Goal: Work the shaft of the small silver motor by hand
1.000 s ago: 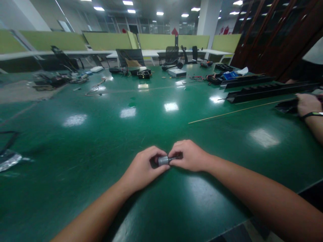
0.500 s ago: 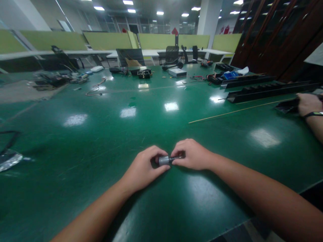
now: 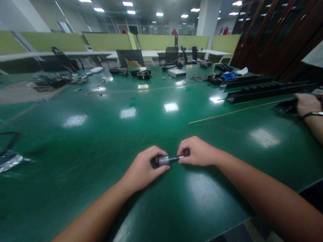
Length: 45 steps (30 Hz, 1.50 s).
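My left hand (image 3: 146, 166) grips a short grey metal cylinder (image 3: 164, 160) between thumb and fingers, low over the green tabletop (image 3: 156, 131). A thin dark shaft (image 3: 173, 159) sticks out from the cylinder's right end. At its outer end my right hand (image 3: 198, 152) has thumb and fingertips closed in a pinch on the shaft. Between the two hands a short length of the shaft shows. The cylinder's left end is hidden inside my left hand, and its exact kind I cannot make out.
A thin yellowish rod (image 3: 214, 117) lies to the right. Black channel strips (image 3: 264, 92) lie beyond it, near another person's hand (image 3: 308, 104). A white box (image 3: 177, 73) and tangled parts (image 3: 58, 80) are at the back. A shiny silver item (image 3: 10, 161) sits at left.
My right hand has slid to the right along the shaft, away from the cylinder, so more of the shaft shows. My left hand keeps its hold in the same place.
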Each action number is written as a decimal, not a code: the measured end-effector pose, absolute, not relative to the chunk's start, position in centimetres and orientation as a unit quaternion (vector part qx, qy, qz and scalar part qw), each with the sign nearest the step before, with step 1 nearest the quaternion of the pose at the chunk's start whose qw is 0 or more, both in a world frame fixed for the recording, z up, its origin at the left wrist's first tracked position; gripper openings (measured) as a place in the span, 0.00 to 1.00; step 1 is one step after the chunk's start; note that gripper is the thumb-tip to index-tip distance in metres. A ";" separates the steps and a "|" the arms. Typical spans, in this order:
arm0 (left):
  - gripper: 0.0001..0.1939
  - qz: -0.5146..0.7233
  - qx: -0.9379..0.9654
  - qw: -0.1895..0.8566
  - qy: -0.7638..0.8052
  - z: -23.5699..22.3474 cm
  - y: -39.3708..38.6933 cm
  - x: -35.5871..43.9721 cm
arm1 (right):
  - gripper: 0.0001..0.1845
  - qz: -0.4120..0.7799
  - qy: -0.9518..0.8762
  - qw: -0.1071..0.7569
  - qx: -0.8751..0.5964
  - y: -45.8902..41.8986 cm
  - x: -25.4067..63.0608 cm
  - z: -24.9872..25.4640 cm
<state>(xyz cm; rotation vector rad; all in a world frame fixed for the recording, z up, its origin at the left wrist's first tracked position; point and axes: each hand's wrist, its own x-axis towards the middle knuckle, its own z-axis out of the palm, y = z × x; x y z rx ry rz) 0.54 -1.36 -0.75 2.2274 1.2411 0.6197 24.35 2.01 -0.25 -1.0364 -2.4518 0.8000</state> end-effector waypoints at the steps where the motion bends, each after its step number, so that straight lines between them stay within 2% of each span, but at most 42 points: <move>1: 0.10 0.228 0.821 0.256 0.457 -0.7 -1.4 0.5 | 0.05 0.285 -0.867 0.177 -0.368 2.0 24.4 -0.2; 23: 0.11 0.225 0.821 0.257 0.458 -0.7 -1.4 0.5 | 0.12 0.372 -0.823 0.099 -0.417 3.5 26.6 0.6; 38: 0.11 0.225 0.819 0.256 0.461 -0.7 -1.3 0.6 | 0.09 0.349 -0.835 0.126 -0.407 2.9 25.8 0.3; 45: 0.11 0.237 0.823 0.251 0.451 -0.9 -1.2 0.7 | 0.07 0.270 -0.870 0.217 -0.351 1.7 22.3 -1.1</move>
